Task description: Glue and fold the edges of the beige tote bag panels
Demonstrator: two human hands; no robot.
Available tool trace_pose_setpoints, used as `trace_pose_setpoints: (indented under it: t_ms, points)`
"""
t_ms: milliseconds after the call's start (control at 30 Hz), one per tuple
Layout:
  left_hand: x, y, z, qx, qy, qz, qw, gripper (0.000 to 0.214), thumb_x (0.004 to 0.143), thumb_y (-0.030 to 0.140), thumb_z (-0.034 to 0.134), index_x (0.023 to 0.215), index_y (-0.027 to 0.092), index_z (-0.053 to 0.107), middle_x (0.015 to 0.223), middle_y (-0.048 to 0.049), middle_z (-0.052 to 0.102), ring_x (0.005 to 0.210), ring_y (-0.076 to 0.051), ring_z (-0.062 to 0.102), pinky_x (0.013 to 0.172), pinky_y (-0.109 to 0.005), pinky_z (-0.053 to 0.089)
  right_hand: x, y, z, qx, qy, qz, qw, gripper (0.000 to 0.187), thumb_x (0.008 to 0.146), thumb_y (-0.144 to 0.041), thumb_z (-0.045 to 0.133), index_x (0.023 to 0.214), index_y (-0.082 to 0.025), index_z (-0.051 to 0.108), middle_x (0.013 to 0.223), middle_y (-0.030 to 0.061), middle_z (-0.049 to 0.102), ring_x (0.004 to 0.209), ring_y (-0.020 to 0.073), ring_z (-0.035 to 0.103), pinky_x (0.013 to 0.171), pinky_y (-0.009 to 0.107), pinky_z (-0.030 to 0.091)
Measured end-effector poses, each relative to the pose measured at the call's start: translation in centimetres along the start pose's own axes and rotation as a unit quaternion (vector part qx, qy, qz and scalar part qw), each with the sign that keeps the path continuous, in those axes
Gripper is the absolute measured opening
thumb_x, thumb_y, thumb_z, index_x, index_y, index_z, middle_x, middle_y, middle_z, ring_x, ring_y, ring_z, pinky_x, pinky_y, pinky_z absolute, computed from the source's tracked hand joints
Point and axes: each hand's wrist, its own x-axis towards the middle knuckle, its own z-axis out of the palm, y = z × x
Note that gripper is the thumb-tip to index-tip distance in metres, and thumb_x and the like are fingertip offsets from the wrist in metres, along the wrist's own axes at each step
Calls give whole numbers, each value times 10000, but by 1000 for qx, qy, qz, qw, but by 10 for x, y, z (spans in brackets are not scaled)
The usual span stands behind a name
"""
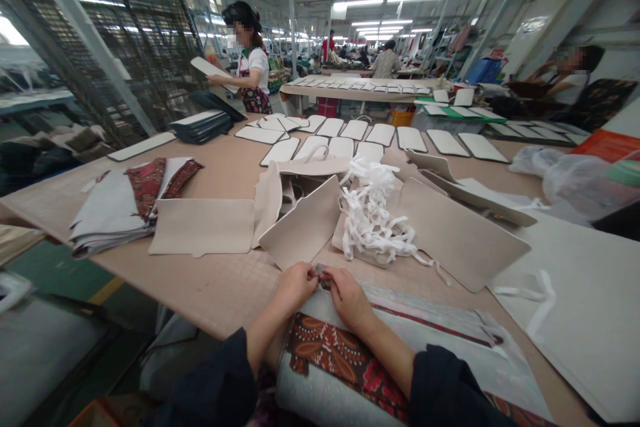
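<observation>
My left hand [299, 283] and my right hand [347, 297] meet at the table's near edge, fingers pinched together. Between the fingertips is a small greyish end of a zipper [415, 315], whose dark red line runs off to the right along a clear, shiny sheet. Fingers hide the exact grip. Below my wrists, a pale grey panel [305, 383] with a brown and red patterned fabric band [345, 353] hangs over the edge. Just beyond my hands lie a beige flat panel [303, 227] and a tangled heap of white tape [375, 213].
At left is a stack of pale panels with patterned fabric [113, 207]. Rows of white, dark-edged pads [380, 135] cover the table's far side. A large white sheet [585, 300] and clear plastic bags [570, 177] lie right. A co-worker [253, 70] stands across the table holding a white panel.
</observation>
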Motion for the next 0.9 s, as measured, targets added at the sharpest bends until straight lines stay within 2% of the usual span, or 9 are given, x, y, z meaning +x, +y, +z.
trace_pose_setpoints:
  t_ms: [267,400,500,567,633,700,800,900]
  points:
    - [-2,0,1,1,10,8,1000,129,737,235,524,724,195,646,734,-18,650,690,-150,571,637,-241,371,1,-3,-2,-20,-10,-25,999,372,788,-45,364,1098,-155,539,928,104,609,896,210,549,806,364,477]
    - [-4,-1,2,-5,23,9,1000,102,734,207,523,766,187,617,724,-11,635,679,-143,568,632,-237,379,-1,-13,-5,-127,-72,-71,987,313,822,-91,405,1087,-144,563,899,124,631,897,253,540,792,403,453]
    - [-5,-7,1,-33,37,24,998,159,724,151,517,866,187,577,732,9,625,685,-127,565,647,-224,393,-3,-24,-6,-212,-123,-101,964,330,818,-89,424,1126,-115,538,1033,177,614,941,293,535,772,439,442]
    - [-9,-10,-2,-64,61,45,995,167,734,123,493,875,183,558,759,4,624,705,-127,565,675,-231,407,-4,-27,-7,-211,-132,-99,963,364,800,-68,426,1152,-94,516,1115,208,581,977,314,531,781,462,435]
    - [-15,-11,-5,-78,88,68,991,143,754,118,470,850,180,555,795,-14,623,738,-139,565,710,-253,417,-1,-24,-9,-157,-126,-61,978,372,791,-65,424,1145,-123,519,1065,178,614,972,292,549,801,449,435]
    - [-23,-10,-7,-62,104,101,987,143,776,119,452,843,182,562,833,-29,623,794,-157,563,752,-280,417,3,-16,-15,-43,-96,26,994,384,791,-70,393,1143,-174,505,987,109,653,947,232,582,826,404,448]
    - [-36,-7,-6,-8,109,184,977,232,796,83,422,927,190,582,966,-45,627,926,-173,541,833,-312,391,9,-3,-27,123,-15,153,980,382,793,-99,344,1147,-193,453,968,56,668,930,175,607,858,369,456]
    - [-44,-6,0,77,110,271,953,333,815,75,419,1089,207,554,1130,-56,585,1006,-182,507,869,-341,363,8,0,-35,145,19,177,973,347,798,-130,344,1126,-171,448,966,66,667,930,177,605,882,391,441]
